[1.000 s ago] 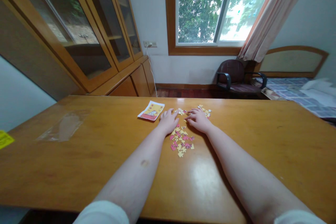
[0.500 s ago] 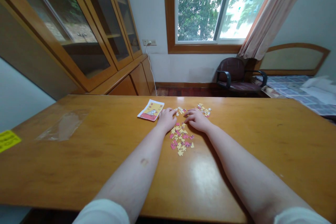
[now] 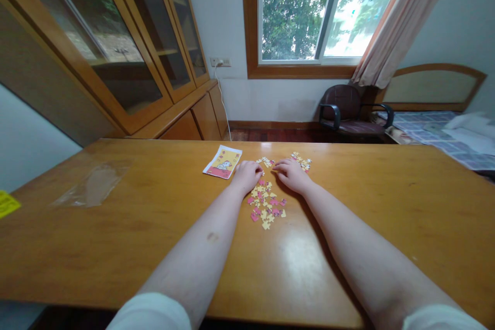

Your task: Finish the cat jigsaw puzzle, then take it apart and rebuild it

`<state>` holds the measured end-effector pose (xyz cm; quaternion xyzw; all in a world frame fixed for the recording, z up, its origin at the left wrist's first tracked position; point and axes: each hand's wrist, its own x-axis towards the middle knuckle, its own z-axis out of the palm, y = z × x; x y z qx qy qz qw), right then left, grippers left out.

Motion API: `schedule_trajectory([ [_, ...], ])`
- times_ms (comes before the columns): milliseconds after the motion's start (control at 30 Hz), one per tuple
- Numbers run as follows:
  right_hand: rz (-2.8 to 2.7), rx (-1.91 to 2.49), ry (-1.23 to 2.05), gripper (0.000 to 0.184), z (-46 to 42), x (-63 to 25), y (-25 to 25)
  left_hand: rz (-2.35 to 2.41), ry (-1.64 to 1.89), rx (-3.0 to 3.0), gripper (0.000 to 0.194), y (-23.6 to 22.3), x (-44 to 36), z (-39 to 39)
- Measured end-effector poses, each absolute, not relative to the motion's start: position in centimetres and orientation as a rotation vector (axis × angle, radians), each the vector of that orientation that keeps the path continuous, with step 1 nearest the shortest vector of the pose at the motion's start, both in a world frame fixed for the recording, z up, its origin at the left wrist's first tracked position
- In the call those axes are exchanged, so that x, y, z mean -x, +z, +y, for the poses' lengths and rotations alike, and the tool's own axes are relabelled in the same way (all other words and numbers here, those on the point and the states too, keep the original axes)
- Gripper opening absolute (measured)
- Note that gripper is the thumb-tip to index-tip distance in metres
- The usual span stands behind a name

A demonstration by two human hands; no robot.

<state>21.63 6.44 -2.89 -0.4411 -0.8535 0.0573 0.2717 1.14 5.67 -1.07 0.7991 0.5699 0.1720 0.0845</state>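
Over the far middle of the table, my left hand (image 3: 246, 175) has its fingers closed on a small pale puzzle piece (image 3: 263, 173) that shows at the fingertips. My right hand (image 3: 293, 174) rests opposite, fingers loosely stretched toward the left one, and no piece shows in them. Just below both hands lies a loose pile of yellow and pink puzzle pieces (image 3: 266, 206). Beyond the fingertips is a short row of pale pieces (image 3: 266, 161). Another heap of pieces (image 3: 303, 161) sits behind my right hand, partly covered by it. A yellow and pink picture card (image 3: 222, 162) lies beside my left hand.
A clear plastic bag (image 3: 95, 183) lies flat on the left of the wooden table (image 3: 154, 247). A yellow label (image 3: 7, 204) is at the left edge. Past the table stand a glass-door cabinet (image 3: 181, 98), an armchair (image 3: 342, 105) and a bed (image 3: 436, 129).
My left fingers have curled in and closed on a puzzle piece, which has shifted slightly toward me. My right hand has barely moved, its fingers drawn slightly closer together.
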Motion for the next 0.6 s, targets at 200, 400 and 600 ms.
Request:
schedule_trajectory([
  [200, -2.322, 1.122, 0.14, 0.021, 6.2, -21.43, -2.44, 1.584, 0.504, -2.465, 0.019, -0.84, -1.37, 5.46],
  [400, -2.29, 1.169, 0.146, 0.02, 6.39, -21.54, -2.7, 1.564, 0.541, -2.445, 0.017, -1.0, -1.43, 5.61],
  [600, -2.298, 1.253, 0.161, 0.024, 6.46, -21.61, -2.66, 1.69, 0.619, -2.354, 0.026, -1.3, -1.16, 5.97],
])
